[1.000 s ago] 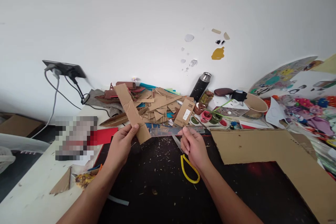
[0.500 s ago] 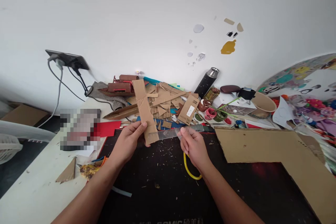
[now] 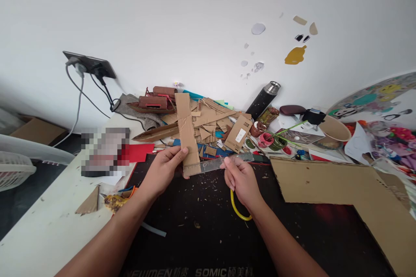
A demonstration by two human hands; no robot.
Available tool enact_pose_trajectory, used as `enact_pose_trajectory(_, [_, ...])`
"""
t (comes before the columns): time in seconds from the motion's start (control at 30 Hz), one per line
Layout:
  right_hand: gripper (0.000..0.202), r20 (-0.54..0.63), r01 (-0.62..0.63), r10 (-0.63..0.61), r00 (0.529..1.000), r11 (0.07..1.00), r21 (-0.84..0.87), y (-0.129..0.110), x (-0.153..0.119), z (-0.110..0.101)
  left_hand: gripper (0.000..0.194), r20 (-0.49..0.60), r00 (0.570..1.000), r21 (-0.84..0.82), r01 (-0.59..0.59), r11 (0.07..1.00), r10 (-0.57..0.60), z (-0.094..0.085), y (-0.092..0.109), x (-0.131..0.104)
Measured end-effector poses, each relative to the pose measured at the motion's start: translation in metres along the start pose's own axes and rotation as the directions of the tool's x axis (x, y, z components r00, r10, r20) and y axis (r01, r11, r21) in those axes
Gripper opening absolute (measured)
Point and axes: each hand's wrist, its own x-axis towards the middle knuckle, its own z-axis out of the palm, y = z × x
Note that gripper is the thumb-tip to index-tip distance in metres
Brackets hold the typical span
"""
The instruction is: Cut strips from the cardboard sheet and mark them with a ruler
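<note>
Left fingers (image 3: 183, 150) pinching cardboard strip (image 3: 186, 123), right fingers (image 3: 227, 161) apparently gripping clear ruler (image 3: 210, 165).

The brown cardboard strip (image 3: 186, 125), long, flat and creased across, stood nearly upright in the left hand (image 3: 165, 169); the clear ruler (image 3: 210, 165), gripped by the right hand (image 3: 239, 178), lay across the strip's lower end, its right side slightly raised. A yellow loop handle (image 3: 234, 207) showed below the right hand, partly hidden.

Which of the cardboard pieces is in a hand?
The creased strip in the left hand, its lower end overlapped by the clear ruler; no hand holds the others.
</note>
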Motion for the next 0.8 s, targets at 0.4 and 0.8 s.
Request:
enact_pose_trajectory(0.4, [0.052,0.012,-0.007,0.007,1.0,1.0,0.007,0.0025,0.0007,-0.0016,0.046,0.013,1.0,-0.013,-0.004,1.0,0.004,-0.0022,-0.003,-0.0003])
enact_pose_trajectory(0.8, [0.054,0.016,-0.008,0.008,1.0,1.0,0.002,0.0009,-0.0009,-0.0003,0.046,0.017,1.0,-0.023,-0.012,1.0,0.012,-0.0015,-0.0029,0.0001])
